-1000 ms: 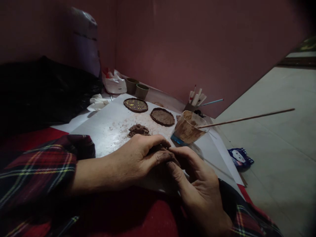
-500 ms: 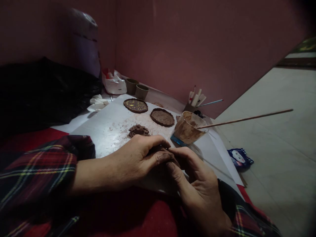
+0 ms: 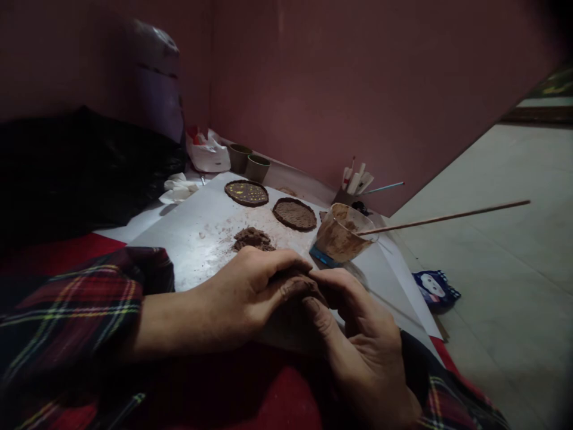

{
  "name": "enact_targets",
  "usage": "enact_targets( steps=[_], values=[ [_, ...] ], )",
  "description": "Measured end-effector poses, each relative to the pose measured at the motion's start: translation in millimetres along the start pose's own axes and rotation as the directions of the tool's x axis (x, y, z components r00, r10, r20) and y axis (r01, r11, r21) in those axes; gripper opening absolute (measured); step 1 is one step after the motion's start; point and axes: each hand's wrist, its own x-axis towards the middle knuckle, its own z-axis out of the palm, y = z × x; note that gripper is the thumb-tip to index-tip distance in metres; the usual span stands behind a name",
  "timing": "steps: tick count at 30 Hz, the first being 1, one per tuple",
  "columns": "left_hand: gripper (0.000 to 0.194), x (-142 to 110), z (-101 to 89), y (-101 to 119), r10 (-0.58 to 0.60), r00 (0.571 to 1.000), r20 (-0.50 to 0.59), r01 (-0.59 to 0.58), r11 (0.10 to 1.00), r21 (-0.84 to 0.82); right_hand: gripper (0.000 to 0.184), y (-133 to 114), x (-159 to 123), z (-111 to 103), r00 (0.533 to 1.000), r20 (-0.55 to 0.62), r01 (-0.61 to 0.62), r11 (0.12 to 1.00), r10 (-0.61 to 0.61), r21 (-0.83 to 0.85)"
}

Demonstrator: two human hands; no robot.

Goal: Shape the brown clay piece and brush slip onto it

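My left hand (image 3: 250, 295) and my right hand (image 3: 362, 334) meet above the near part of the white board (image 3: 192, 269). Between their fingers and thumbs is a piece of brown clay (image 3: 316, 289), mostly hidden by the fingers. Both hands are closed on it, and brown smears mark the thumbs. Just beyond my left hand sits a crumbly heap of clay (image 3: 253, 238). Farther back lie two flat clay discs with raised rims: one dotted yellow (image 3: 246, 193), the other plain and ridged (image 3: 294, 214).
A clay-smeared clear cup (image 3: 342, 239) holding a long thin stick (image 3: 447, 216) stands at the right. Two dark cups (image 3: 258, 168), a white plastic bag (image 3: 208, 152) and a holder of pens (image 3: 353, 185) line the pink wall. A black bag (image 3: 85, 167) bulks at left; a blue packet (image 3: 434, 288) lies right.
My fingers have shifted slightly around the clay, with the left thumb a little changed in position. The discs, heap and cup stay where they were.
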Motion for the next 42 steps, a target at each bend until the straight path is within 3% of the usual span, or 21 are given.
enact_targets(
  steps=[12,19,25,29,32,36,39,42],
  values=[
    [0.024,1.6,1.2,-2.4,-0.082,0.996,-0.038,0.081,0.996,-0.032,0.021,3.5,0.8,-0.5,1.0,0.014,0.002,1.0,-0.002,0.024],
    [0.045,0.1,2.8,-2.4,-0.175,0.984,0.025,0.176,0.979,-0.097,0.019,6.2,4.3,-0.7,0.991,-0.024,-0.13,0.986,0.134,0.108],
    [0.054,0.4,3.9,-2.6,-0.139,0.989,0.05,0.142,0.988,-0.056,0.022,8.4,10.8,-2.4,0.94,-0.07,-0.301,0.911,0.333,0.282],
    [0.054,1.3,3.9,-4.6,-0.153,0.988,-0.021,0.154,0.986,0.058,0.02,12.6,19.8,-1.9,0.925,-0.048,-0.339,0.878,0.376,0.338],
    [0.047,3.2,2.3,-4.7,-0.178,0.979,-0.097,0.188,0.976,0.108,0.023,9.8,33.8,-3.8,0.937,-0.02,-0.325,0.894,0.348,0.307],
    [0.04,6.1,-1.0,-2.2,-0.187,0.967,-0.171,0.192,0.981,0.014,0.034,6.0,48.5,-7.8,0.98,0.002,-0.197,0.965,0.2,0.175],
    [0.034,6.2,-1.9,-2.1,-0.17,0.967,-0.189,0.167,0.985,-0.034,0.039,11.7,45.1,-5.4,0.996,0.018,-0.085,0.987,0.083,0.135],
    [0.028,4.8,-0.9,-4.8,-0.179,0.968,-0.177,0.179,0.984,-0.015,0.045,20.7,35.0,-0.5,0.992,0.068,-0.115,0.973,0.103,0.201]
  ],
)
